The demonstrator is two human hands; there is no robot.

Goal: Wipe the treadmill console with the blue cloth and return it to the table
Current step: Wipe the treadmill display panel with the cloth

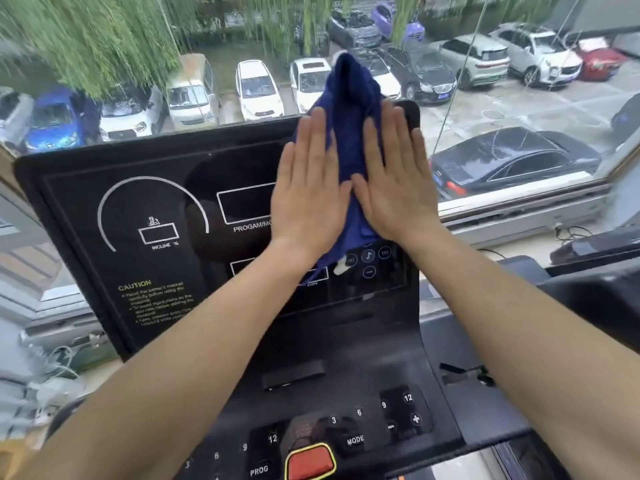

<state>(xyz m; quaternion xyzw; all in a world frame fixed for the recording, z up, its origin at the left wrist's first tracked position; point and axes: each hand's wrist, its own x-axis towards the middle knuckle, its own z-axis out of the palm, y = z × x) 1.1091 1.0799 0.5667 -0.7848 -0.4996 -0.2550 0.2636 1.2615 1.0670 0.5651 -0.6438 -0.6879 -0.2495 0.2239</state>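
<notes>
The blue cloth (349,109) is bunched against the upper right part of the black treadmill console (145,209). Its top pokes above the console's upper edge and its lower end hangs down to the music buttons. My left hand (308,188) lies flat on the cloth's left side, fingers straight and together, pointing up. On the cloth's right side, my right hand (394,178) presses flat the same way. Both palms pin the cloth to the display panel. The cloth hides the display's right section. No table is in view.
Below the display sits the keypad with speed and incline buttons and a red stop key (310,462). A window (519,133) right behind the console looks over parked cars. Cables and clutter (45,382) lie on the sill at the left; another machine's edge (595,251) is at the right.
</notes>
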